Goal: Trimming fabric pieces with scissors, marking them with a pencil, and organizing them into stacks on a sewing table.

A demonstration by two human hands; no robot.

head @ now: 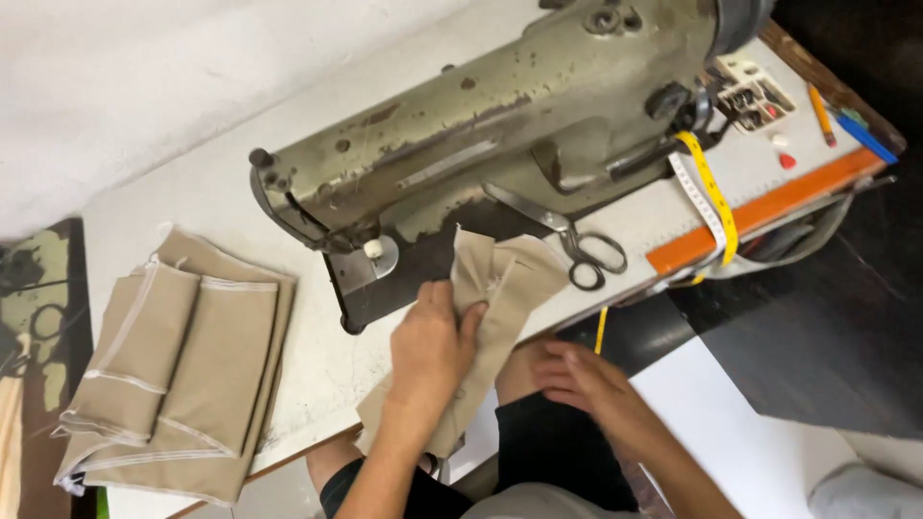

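My left hand (430, 348) presses a beige fabric piece (505, 279) against the white table, right in front of the bed of an old olive-green sewing machine (510, 106). Its fingers are closed over the cloth, which hangs off the table's front edge toward my lap. My right hand (580, 377) hovers below the table edge over my lap, fingers spread, holding nothing. A pair of black-handled scissors (577, 242) lies on the machine bed just right of the fabric.
A stack of folded beige fabric pieces (178, 360) with white stitching lies at the left of the table (317, 356). A yellow tape measure (713, 197), an orange ruler (764, 207), a pencil, chalk bits and a small tray sit at the right.
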